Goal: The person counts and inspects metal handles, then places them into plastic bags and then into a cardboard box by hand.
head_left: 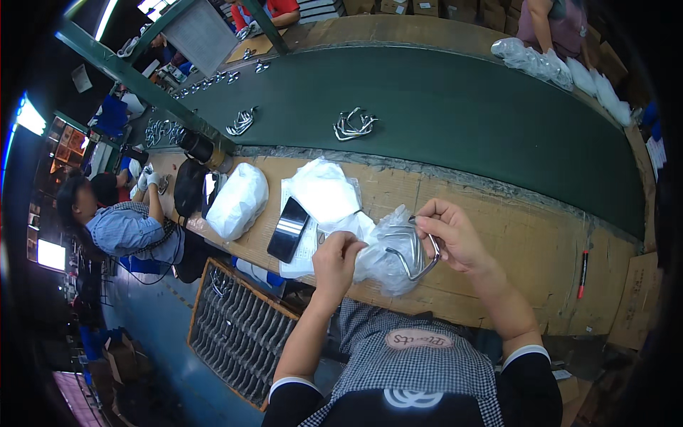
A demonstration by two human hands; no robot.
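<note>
My right hand (453,233) is closed around one end of a shiny bent chrome tube (428,267), which curves down in front of a crumpled clear plastic bag (400,282). Inside or behind the bag's film, more bent chrome shows; I cannot tell whether it is a separate piece. With thumb and forefinger pinched together, my left hand (336,265) grips the bag's left edge. Left of that hand, a black phone (288,229) lies on printed paper (304,253). A stack of thin white plastic bags (324,186) lies just beyond.
A cardboard-covered bench (519,235) borders a green conveyor belt (455,92) carrying clusters of chrome tubes (354,125). A stuffed white bag (240,201) stands left, a red marker (583,274) right. Below the bench leans a slotted rack (238,334). Co-workers sit left (131,228) and across the belt.
</note>
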